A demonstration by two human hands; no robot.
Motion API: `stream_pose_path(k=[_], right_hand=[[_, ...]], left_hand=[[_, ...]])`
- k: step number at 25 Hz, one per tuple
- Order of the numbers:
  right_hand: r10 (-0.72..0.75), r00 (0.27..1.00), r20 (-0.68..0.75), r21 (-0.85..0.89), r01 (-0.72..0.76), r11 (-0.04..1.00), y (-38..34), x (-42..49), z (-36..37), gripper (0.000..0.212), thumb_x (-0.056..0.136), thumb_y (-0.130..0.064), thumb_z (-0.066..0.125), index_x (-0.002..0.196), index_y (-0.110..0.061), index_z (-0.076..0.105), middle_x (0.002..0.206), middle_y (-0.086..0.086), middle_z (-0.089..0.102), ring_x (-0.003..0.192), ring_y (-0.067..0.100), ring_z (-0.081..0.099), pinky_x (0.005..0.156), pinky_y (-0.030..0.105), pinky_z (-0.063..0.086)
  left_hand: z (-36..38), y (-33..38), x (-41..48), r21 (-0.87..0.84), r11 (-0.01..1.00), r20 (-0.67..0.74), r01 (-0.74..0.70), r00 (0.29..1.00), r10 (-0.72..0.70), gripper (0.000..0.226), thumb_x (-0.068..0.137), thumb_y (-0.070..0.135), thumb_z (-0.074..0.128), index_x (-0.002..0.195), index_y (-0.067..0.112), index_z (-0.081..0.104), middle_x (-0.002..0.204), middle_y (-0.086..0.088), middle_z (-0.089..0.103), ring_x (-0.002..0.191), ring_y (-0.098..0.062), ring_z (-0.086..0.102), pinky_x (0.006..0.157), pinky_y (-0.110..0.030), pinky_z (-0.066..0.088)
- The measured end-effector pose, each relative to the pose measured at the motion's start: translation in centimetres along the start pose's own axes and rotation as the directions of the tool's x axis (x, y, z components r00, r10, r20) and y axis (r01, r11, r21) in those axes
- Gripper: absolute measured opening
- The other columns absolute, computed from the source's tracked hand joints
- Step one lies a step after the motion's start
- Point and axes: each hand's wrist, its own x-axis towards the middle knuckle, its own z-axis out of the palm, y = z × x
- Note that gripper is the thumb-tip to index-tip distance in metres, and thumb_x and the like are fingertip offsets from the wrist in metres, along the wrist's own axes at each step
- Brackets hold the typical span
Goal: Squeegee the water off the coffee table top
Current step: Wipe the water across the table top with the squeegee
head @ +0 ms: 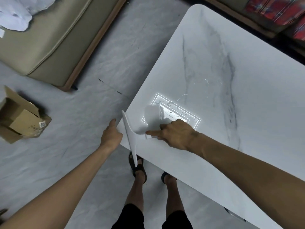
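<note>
Squeegee (130, 130) is gripped by the right hand (175, 134) at the near-left edge of the coffee table top (214, 63), with the left hand (111, 134) loosely open just left of it.

A beige cushioned seat (49, 38) with a wooden base occupies the upper left. A white cloth (14, 14) lies on its top. An open cardboard box (21, 119) rests on the grey marbled floor (99, 71), well apart from the seat. Red patterned fabric (277, 9) sits at the upper right.
</note>
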Motion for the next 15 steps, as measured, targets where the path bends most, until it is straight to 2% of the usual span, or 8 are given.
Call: stream_pose_path(k=[2,4,8,11,13,15], right_hand=[[0.081,0.996,-0.026,0.027,-0.081,0.996,2.6,-2.5,0.7,0.046,0.102,-0.036,0.031,0.145,-0.051,0.024,0.11,-0.001,0.061,0.088,0.033,0.065,0.064,0.032,0.032],[0.164,0.986,-0.027,0.059,-0.162,0.985,5.4,-6.1,1.2,0.045,0.101,-0.04,0.029,0.143,-0.055,0.021,0.105,-0.003,0.061,0.082,0.032,0.065,0.062,0.032,0.035],[0.328,0.945,-0.009,0.041,-0.327,0.944,8.9,-13.0,1.8,0.047,0.1,-0.043,0.025,0.143,-0.059,0.014,0.091,-0.006,0.058,0.07,0.029,0.063,0.055,0.031,0.037],[0.378,0.926,-0.029,-0.006,-0.378,0.926,10.0,-15.5,1.1,0.049,0.095,-0.049,0.01,0.142,-0.059,0.014,0.087,-0.008,0.058,0.065,0.028,0.062,0.053,0.03,0.035],[0.337,0.941,-0.038,-0.007,-0.338,0.941,9.7,-14.5,0.2,0.047,0.096,-0.049,0.013,0.142,-0.059,0.015,0.09,-0.008,0.06,0.068,0.028,0.063,0.054,0.029,0.035],[0.249,0.966,-0.066,0.029,-0.248,0.968,8.4,-10.7,-0.8,0.045,0.099,-0.046,0.026,0.142,-0.058,0.02,0.1,-0.009,0.063,0.077,0.029,0.065,0.056,0.029,0.034]], left_hand=[[1.0,0.5,-0.3,0.048,0.998,0.046,-0.051,0.998,0.049,0.071,0.089,0.003,0.046,0.153,0.017,0.018,0.148,-0.015,0.039,0.13,-0.032,0.043,0.107,-0.037,0.039],[2.1,1.1,-0.4,0.117,0.991,0.084,-0.066,0.995,0.056,0.074,0.089,0.009,0.05,0.153,0.015,0.015,0.152,-0.015,0.032,0.136,-0.032,0.035,0.114,-0.041,0.032],[2.7,2.5,-0.2,0.246,0.969,0.095,-0.033,0.995,0.01,0.07,0.084,0.016,0.051,0.148,0.015,0.021,0.14,-0.02,0.039,0.129,-0.036,0.037,0.11,-0.047,0.035],[2.5,3.2,0.2,0.258,0.966,0.124,-0.007,0.992,-0.027,0.07,0.083,0.014,0.049,0.146,0.016,0.021,0.132,-0.022,0.043,0.123,-0.037,0.043,0.106,-0.046,0.039],[2.3,3.5,0.5,0.214,0.977,0.14,0.005,0.989,-0.035,0.072,0.083,0.011,0.049,0.148,0.017,0.019,0.129,-0.019,0.046,0.111,-0.031,0.05,0.096,-0.038,0.045],[1.8,3.5,0.8,0.152,0.988,0.16,0.033,0.985,-0.057,0.078,0.082,0.008,0.05,0.151,0.019,0.015,0.114,-0.011,0.051,0.089,-0.021,0.052,0.073,-0.029,0.044]])
